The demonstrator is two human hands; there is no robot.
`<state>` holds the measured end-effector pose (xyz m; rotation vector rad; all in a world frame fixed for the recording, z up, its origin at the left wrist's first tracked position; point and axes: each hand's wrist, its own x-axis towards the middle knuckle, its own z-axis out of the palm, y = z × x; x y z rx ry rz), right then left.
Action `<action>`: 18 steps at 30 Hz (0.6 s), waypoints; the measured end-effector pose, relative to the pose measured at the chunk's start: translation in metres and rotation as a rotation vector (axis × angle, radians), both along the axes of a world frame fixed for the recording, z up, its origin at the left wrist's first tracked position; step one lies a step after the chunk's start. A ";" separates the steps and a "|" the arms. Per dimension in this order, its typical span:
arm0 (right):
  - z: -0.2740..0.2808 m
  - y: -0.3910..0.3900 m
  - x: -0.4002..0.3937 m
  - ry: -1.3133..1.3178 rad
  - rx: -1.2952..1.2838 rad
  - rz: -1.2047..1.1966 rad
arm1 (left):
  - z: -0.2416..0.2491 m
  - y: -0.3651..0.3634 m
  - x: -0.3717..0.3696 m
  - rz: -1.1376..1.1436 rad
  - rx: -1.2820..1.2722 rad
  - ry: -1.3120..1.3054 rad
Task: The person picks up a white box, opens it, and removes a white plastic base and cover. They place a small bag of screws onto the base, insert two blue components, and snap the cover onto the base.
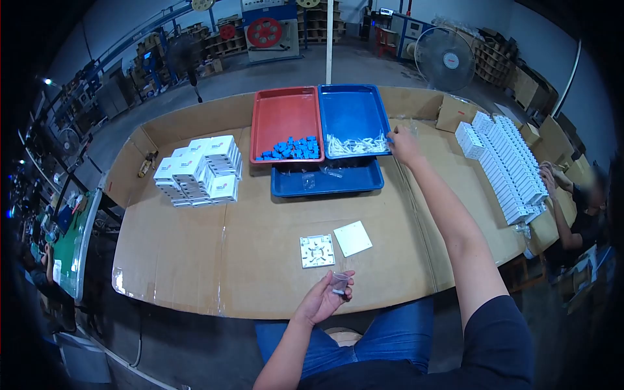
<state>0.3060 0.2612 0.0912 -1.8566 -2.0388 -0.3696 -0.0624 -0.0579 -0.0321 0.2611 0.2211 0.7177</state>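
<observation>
My left hand (320,298) is closed on a small clear plastic bag (339,282) near the table's front edge, with something small and white at its bottom. My right hand (405,145) reaches to the right rim of the blue tray (351,104), fingers curled beside the white plastic pieces (356,145); what they hold, if anything, is hidden. In front of me lie an open white square box base (317,251), with molded fittings inside, and a flat white cover (353,238) just right of it.
A red tray (286,114) holds blue parts (289,149). A lower blue tray (327,185) contains clear bags. White boxes (198,170) are stacked left; long rows of white units (507,166) stand right, near another person's hands (550,177). Cardboard walls edge the table (260,279).
</observation>
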 end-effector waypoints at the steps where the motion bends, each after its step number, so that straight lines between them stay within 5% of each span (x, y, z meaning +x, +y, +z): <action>1: -0.005 0.004 0.001 0.005 0.006 0.002 | -0.001 0.000 0.000 -0.006 -0.008 -0.004; 13: -0.043 0.038 0.010 0.237 0.144 0.000 | 0.004 0.000 0.000 -0.010 -0.021 0.003; 16: -0.010 0.036 -0.005 0.565 0.480 0.046 | 0.005 0.000 -0.001 -0.006 -0.043 -0.009; 18: 0.043 0.003 -0.027 1.549 0.214 0.178 | 0.005 -0.001 -0.001 -0.007 -0.069 -0.019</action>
